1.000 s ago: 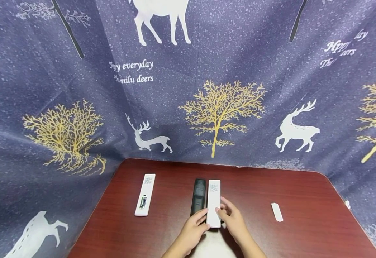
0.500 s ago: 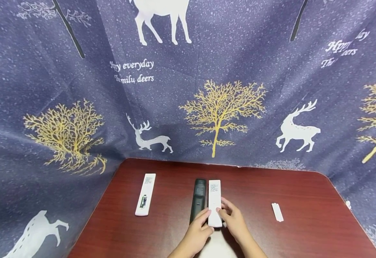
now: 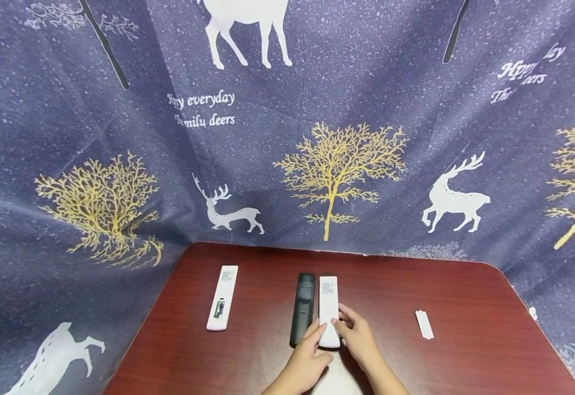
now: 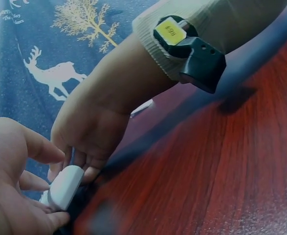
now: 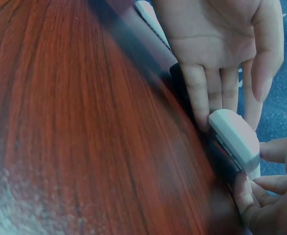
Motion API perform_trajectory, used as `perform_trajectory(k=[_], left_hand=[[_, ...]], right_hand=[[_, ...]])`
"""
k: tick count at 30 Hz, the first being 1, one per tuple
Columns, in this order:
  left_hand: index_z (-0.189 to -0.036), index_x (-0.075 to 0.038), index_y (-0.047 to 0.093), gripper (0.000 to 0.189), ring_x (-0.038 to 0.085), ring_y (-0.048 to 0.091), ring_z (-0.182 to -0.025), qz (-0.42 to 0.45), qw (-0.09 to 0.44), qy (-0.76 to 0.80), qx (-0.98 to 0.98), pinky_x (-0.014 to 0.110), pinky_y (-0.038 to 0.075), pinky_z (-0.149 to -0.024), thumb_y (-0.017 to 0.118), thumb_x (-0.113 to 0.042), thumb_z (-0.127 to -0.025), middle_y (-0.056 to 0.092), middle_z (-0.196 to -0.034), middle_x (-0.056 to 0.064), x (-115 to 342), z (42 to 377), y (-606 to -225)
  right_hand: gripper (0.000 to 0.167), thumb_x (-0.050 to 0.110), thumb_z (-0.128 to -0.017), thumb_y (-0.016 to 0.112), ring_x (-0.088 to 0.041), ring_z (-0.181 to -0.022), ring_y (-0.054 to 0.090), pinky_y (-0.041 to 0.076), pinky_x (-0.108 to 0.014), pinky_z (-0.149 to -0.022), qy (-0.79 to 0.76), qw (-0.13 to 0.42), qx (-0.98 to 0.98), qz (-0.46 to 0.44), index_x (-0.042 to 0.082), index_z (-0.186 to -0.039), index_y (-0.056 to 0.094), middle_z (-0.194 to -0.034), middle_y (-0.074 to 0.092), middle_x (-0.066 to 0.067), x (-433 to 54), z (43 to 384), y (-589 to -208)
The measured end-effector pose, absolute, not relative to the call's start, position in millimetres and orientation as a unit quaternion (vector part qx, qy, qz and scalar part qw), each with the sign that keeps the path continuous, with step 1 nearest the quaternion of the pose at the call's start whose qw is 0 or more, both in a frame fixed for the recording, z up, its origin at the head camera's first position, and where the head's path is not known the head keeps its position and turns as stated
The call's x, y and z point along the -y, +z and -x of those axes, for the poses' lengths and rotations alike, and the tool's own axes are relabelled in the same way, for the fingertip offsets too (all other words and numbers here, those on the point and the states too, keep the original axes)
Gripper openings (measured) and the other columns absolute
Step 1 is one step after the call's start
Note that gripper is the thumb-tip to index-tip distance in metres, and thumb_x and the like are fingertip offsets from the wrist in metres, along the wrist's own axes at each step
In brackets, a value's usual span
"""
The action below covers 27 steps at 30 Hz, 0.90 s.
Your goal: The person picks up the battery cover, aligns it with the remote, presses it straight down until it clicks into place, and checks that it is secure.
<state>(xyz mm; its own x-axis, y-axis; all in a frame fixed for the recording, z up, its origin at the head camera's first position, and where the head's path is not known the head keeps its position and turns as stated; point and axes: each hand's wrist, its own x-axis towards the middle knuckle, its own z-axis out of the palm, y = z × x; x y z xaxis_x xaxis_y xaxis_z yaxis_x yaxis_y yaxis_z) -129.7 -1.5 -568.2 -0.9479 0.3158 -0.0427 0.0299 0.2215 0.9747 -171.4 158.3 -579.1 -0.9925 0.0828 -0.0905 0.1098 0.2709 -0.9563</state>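
A white remote control [image 3: 329, 296] lies back side up, with a printed label at its far end, in the middle of the head view. My right hand [image 3: 360, 337] pinches its near part, thumb on top and fingers along the right side. On the other side, my left hand [image 3: 307, 363] has its fingertips at the remote's left edge; its thumb is apart from the remote. In the right wrist view, the left fingers [image 5: 214, 88] stretch fairly straight toward the remote's rounded end. Just left of it lies a black remote control [image 3: 303, 310].
Another white remote control [image 3: 222, 296] lies at the left, its battery compartment uncovered and a battery visible. A loose white battery cover [image 3: 424, 325] rests at the right. Behind the dark red table [image 3: 376, 285] hangs a blue curtain [image 3: 248, 164] printed with deer and trees.
My left hand has slid right and toward me, its thumb coming off the remote's near end. The white remote has shifted slightly right; the right hand keeps its hold.
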Motion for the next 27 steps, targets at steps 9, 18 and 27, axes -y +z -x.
perform_trajectory(k=[9, 18, 27], left_hand=[[-0.151, 0.001, 0.043, 0.075, 0.044, 0.028, -0.150, -0.103, 0.117, 0.560, -0.814, 0.063, 0.028, -0.118, 0.068, -0.014, -0.081, 0.024, -0.165, 0.026, -4.9, 127.6, -567.2], [-0.150, 0.001, 0.044, 0.075, 0.042, 0.030, -0.150, -0.102, 0.111, 0.541, -0.827, 0.062, 0.031, -0.117, 0.068, -0.014, -0.081, 0.027, -0.165, 0.023, -7.1, 128.5, -566.6], [-0.150, 0.001, 0.044, 0.075, 0.042, 0.031, -0.149, -0.103, 0.112, 0.533, -0.833, 0.062, 0.032, -0.116, 0.067, -0.014, -0.081, 0.027, -0.165, 0.023, -8.0, 129.1, -566.2]], right_hand=[[0.051, 0.012, -0.093, 0.069, -0.018, -0.096, 0.065, 0.053, -0.020, -0.073, -0.559, 0.002, -0.827, -0.060, -0.004, -0.140, 0.056, -0.118, 0.071, -0.019, -156.8, 172.0, -580.5], [0.052, 0.017, -0.094, 0.069, -0.020, -0.101, 0.067, 0.054, -0.021, -0.076, -0.514, -0.004, -0.856, -0.058, -0.005, -0.139, 0.056, -0.117, 0.068, -0.015, -156.6, 171.7, -578.9], [0.051, 0.017, -0.094, 0.069, -0.019, -0.097, 0.066, 0.054, -0.029, -0.078, -0.470, -0.014, -0.881, -0.046, -0.006, -0.137, 0.057, -0.113, 0.068, -0.011, -158.5, 171.4, -576.9]])
